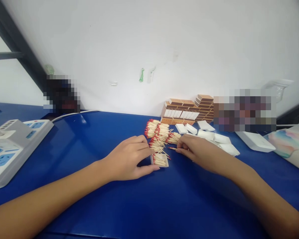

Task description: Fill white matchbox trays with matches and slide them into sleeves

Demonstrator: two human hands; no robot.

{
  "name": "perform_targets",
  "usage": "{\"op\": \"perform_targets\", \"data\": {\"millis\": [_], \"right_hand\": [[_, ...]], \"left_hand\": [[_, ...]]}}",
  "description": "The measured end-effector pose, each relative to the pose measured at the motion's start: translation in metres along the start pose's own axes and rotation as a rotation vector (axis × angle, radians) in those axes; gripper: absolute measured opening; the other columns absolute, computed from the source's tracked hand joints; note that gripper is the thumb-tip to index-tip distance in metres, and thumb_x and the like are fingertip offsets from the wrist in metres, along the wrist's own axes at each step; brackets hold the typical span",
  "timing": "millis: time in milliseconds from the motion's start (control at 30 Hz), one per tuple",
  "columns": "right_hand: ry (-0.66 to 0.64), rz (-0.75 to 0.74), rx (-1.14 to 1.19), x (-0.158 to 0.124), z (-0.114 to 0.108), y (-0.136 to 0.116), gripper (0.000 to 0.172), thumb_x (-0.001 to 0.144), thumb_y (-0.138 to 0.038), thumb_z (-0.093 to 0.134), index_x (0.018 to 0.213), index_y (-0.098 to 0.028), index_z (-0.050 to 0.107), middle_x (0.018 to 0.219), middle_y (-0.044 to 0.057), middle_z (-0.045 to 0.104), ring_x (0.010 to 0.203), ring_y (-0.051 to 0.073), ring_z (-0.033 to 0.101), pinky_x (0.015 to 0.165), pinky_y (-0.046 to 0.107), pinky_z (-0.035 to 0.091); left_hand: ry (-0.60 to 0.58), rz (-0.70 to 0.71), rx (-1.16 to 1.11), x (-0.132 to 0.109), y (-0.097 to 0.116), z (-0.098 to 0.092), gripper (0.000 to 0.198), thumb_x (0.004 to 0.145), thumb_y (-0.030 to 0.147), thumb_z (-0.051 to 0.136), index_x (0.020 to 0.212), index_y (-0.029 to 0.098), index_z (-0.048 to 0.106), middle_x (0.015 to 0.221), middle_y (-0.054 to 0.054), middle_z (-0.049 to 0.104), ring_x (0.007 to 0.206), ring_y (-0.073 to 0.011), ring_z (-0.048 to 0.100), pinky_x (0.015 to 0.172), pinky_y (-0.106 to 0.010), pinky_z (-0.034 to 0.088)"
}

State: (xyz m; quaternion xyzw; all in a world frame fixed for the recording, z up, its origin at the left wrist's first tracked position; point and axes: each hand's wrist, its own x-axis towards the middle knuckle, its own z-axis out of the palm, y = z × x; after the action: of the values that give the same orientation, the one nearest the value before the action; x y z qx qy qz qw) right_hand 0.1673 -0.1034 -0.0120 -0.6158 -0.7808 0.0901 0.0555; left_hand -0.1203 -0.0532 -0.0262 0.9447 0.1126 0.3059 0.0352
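On the blue table (119,205) lies a heap of red-tipped matches (160,134). In front of it sits a small white matchbox tray (160,160) partly filled with matches. My left hand (131,157) rests beside the tray, thumb and fingertips closed on its left end. My right hand (198,151) lies to the right of the heap, fingers curled, with their tips pinching a match (172,148) at the heap's edge.
Several empty white trays (214,137) lie right of the heap. Behind them, brown matchbox sleeves (189,109) are stacked against the white wall. A white power strip (12,146) sits at the left edge; a white lid (254,141) and a pastel box (291,147) lie at the right.
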Motion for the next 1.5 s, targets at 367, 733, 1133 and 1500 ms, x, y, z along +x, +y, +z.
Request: {"op": "perform_targets", "data": {"millis": [367,733,1133,1500], "right_hand": [[-0.048,-0.016,-0.023,-0.002,0.002,0.000,0.022,0.105,-0.030,0.046,0.095,-0.021,0.063,0.097,0.008,0.069,0.083,0.022,0.062,0.071,0.033,0.042],[0.056,-0.024,0.005,-0.002,0.005,0.002,0.027,0.108,-0.040,0.040,0.094,-0.022,0.056,0.094,0.007,0.064,0.077,0.022,0.061,0.069,0.035,0.042],[0.005,-0.035,-0.082,-0.002,0.002,-0.009,0.019,0.106,-0.028,0.047,0.092,-0.022,0.058,0.097,0.007,0.065,0.076,0.020,0.062,0.065,0.032,0.042],[0.009,-0.028,-0.104,-0.002,0.005,-0.005,0.015,0.105,-0.028,0.052,0.097,-0.021,0.061,0.102,0.007,0.065,0.080,0.021,0.065,0.070,0.033,0.047]], "left_hand": [[0.004,0.004,0.004,0.000,0.000,0.000,0.035,0.099,0.045,0.065,0.099,0.011,0.074,0.080,-0.007,0.068,0.082,-0.0211,0.059,0.075,-0.035,0.053],[0.032,-0.010,0.016,0.000,-0.001,0.000,0.034,0.097,0.044,0.067,0.100,0.011,0.074,0.081,-0.008,0.069,0.082,-0.0217,0.059,0.075,-0.036,0.053],[0.043,-0.048,0.039,0.000,-0.003,0.000,0.033,0.098,0.044,0.067,0.103,0.012,0.074,0.081,-0.007,0.068,0.081,-0.0206,0.058,0.076,-0.036,0.053],[0.035,-0.049,0.029,0.000,-0.002,0.000,0.032,0.097,0.043,0.067,0.100,0.012,0.074,0.081,-0.007,0.068,0.082,-0.0210,0.058,0.076,-0.037,0.053]]}}
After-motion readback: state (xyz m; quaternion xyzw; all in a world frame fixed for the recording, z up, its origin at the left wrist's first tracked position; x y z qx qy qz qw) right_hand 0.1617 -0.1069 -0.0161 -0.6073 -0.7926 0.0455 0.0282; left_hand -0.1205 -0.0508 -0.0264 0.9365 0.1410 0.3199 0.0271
